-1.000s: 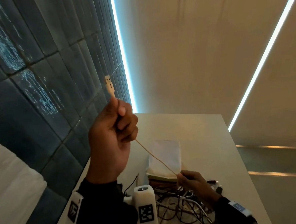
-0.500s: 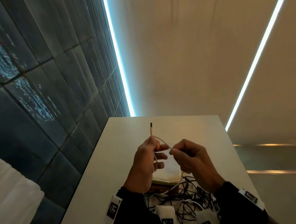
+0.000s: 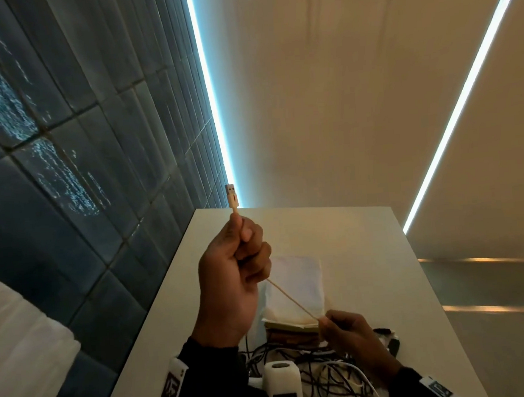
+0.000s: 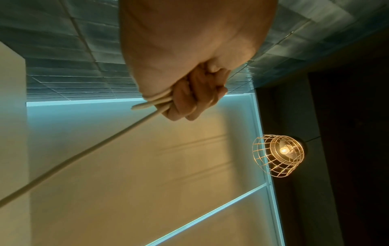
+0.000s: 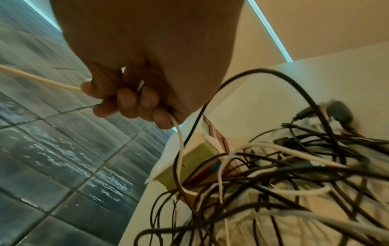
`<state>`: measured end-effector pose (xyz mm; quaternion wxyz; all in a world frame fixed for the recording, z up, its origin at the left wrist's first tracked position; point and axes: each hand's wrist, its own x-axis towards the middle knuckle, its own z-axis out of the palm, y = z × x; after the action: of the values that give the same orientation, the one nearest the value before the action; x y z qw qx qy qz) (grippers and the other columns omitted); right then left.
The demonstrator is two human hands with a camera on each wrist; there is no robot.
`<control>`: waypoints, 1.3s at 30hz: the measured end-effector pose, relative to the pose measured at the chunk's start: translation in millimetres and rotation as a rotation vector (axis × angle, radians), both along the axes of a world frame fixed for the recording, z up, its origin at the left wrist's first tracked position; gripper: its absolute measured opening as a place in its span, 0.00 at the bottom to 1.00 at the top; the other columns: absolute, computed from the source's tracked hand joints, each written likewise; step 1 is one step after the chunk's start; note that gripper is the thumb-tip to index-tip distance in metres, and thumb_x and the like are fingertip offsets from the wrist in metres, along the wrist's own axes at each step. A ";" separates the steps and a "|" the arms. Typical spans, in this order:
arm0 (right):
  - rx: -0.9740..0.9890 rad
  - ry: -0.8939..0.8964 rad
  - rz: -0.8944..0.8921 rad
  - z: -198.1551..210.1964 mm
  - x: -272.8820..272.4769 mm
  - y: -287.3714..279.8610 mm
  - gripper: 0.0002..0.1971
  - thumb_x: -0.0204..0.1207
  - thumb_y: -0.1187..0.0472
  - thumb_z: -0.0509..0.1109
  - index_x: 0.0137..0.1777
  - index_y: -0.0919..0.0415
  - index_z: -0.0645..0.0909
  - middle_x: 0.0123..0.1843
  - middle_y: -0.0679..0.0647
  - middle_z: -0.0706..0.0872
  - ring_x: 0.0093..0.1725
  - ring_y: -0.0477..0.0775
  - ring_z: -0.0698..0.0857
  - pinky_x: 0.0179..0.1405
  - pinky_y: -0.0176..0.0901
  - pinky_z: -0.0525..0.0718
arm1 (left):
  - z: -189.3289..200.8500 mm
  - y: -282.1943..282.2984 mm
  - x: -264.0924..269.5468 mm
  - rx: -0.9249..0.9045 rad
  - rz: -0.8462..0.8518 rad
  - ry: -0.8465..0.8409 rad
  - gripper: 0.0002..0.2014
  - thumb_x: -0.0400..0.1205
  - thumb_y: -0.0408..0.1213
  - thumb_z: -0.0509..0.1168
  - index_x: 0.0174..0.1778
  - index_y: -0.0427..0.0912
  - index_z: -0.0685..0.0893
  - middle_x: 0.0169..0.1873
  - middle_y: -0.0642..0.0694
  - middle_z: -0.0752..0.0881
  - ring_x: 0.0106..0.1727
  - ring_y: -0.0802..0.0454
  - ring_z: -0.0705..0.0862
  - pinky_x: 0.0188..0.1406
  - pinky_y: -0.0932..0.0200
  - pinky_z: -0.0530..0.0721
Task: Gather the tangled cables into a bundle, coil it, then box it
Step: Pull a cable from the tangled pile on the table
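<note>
1. Left hand (image 3: 234, 281): raised at the middle of the head view, fingers curled into a fist round a white cable (image 3: 292, 300); thumb and forefinger pinch it just below its USB plug (image 3: 232, 196), which stands upright above the fist. In the left wrist view the fingers (image 4: 189, 101) clamp folded turns of the same cable (image 4: 73, 159), one strand running off to the lower left of the frame

2. Right hand (image 3: 354, 336): lower right of centre in the head view, fingertips pinched together on the cable's lower stretch; the strand between the two hands is taut and slants down to the right. In the right wrist view the fingers (image 5: 126, 101) are curled round the cable (image 5: 40, 79), which leaves below the little finger and drops into the tangle

3. Tangle of cables (image 3: 323, 377): black and white, loose on the table (image 3: 367, 253) at the bottom centre of the head view, beneath the right hand

4. Box (image 3: 295, 292): on the table behind the tangle, white flap up; the right wrist view shows its corner (image 5: 200, 149) touching the cables

5. Tiled wall (image 3: 67, 181): left of the frame

6. Caged lamp (image 4: 278, 155): lit, right of the left wrist view
</note>
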<state>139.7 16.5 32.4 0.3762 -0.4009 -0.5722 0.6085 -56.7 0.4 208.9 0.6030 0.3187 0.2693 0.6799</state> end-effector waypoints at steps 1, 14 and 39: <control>-0.011 -0.022 0.008 -7.9 0.2 0.6 0.22 0.74 0.45 0.70 0.32 0.65 0.80 0.27 0.50 0.74 0.27 0.47 0.68 0.26 0.37 0.65 | 1.1 -0.9 -1.8 0.006 0.006 0.001 0.19 0.88 0.43 0.50 0.30 0.44 0.71 0.22 0.52 0.62 0.19 0.60 0.56 0.17 0.63 0.54; -0.047 -0.128 -0.186 -11.2 -8.3 18.8 0.10 0.78 0.69 0.68 0.35 0.67 0.84 0.22 0.50 0.74 0.26 0.51 0.71 0.25 0.39 0.69 | -3.2 -5.1 -8.9 -0.119 0.120 0.258 0.19 0.88 0.43 0.52 0.30 0.45 0.72 0.20 0.50 0.64 0.18 0.58 0.56 0.16 0.63 0.51; 0.011 -0.058 0.051 -17.7 2.9 5.0 0.23 0.70 0.41 0.68 0.31 0.63 0.82 0.25 0.47 0.73 0.27 0.45 0.69 0.28 0.35 0.65 | -5.0 4.4 5.3 0.031 -0.027 -0.049 0.20 0.88 0.42 0.51 0.30 0.43 0.73 0.24 0.50 0.65 0.20 0.59 0.61 0.19 0.64 0.58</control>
<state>142.6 21.5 14.7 0.3460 -0.4016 -0.5963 0.6029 -51.4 4.8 203.9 0.6136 0.3148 0.2396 0.6833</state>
